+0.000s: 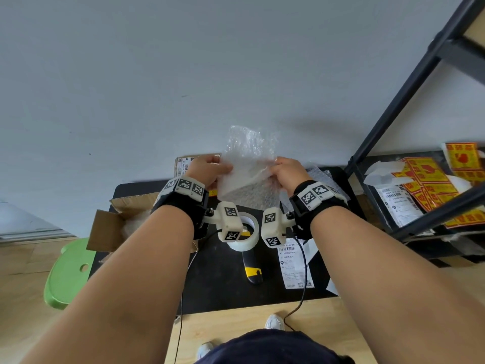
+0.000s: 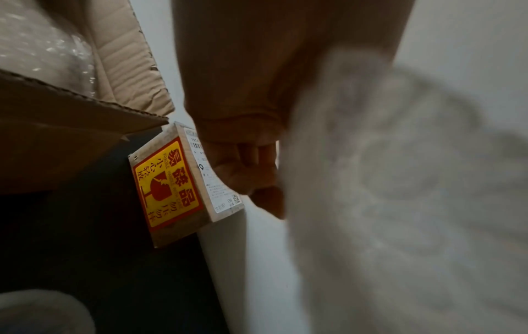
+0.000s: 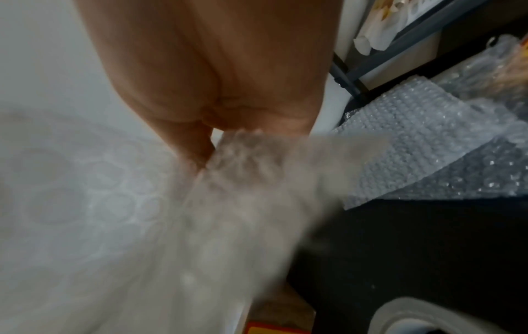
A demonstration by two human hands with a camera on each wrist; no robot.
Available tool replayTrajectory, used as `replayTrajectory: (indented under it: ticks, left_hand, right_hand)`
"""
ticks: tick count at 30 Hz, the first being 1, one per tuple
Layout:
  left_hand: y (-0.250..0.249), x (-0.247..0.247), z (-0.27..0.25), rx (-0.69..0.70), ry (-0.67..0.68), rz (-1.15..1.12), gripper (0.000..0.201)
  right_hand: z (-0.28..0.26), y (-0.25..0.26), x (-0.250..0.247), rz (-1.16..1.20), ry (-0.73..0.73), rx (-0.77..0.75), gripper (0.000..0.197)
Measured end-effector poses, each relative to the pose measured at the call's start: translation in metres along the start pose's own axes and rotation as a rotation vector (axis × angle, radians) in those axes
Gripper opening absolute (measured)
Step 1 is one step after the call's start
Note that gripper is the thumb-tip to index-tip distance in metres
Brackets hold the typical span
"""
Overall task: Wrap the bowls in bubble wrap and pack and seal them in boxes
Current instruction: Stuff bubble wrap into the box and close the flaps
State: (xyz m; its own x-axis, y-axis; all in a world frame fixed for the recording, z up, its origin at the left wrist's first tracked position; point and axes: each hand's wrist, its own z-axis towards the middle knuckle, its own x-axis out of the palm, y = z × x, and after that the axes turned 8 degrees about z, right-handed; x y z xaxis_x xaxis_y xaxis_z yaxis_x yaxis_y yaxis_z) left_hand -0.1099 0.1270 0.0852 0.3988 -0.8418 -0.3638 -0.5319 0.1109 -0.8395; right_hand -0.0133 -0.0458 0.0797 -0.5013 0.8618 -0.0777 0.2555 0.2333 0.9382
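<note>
A sheet of bubble wrap [image 1: 246, 166] is held up above the black table [image 1: 217, 279], between both hands. My left hand [image 1: 210, 168] grips its left edge and my right hand [image 1: 286, 172] grips its right edge. The left wrist view shows my left hand [image 2: 245, 171] with fingers curled beside the blurred bubble wrap [image 2: 400, 180]. The right wrist view shows my right hand [image 3: 217, 95] pinching the bunched bubble wrap [image 3: 245, 162]. An open cardboard box [image 1: 118, 227] sits at the table's left with bubble wrap inside. No bare bowl is in view.
A sealed small box [image 1: 185, 164] with a yellow fragile sticker [image 2: 165, 183] stands behind my left hand. A tape dispenser [image 1: 246, 245] and a shipping label [image 1: 294, 266] lie mid-table. More bubble wrap [image 3: 428, 140] lies at right. A black shelf [image 1: 420, 195] holds stickers. A green stool [image 1: 70, 271] stands at left.
</note>
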Motion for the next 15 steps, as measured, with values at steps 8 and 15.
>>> replayTrajectory:
  ticks: [8, 15]
  left_hand:
    - [-0.011, -0.002, -0.002, -0.112, 0.085, -0.227, 0.022]
    - [-0.013, -0.008, -0.004, -0.237, 0.254, -0.121, 0.027]
  right_hand:
    - [0.009, 0.001, 0.004, -0.12, 0.017, -0.034, 0.046]
    - [-0.001, 0.004, 0.004, -0.214, 0.002, -0.097, 0.053]
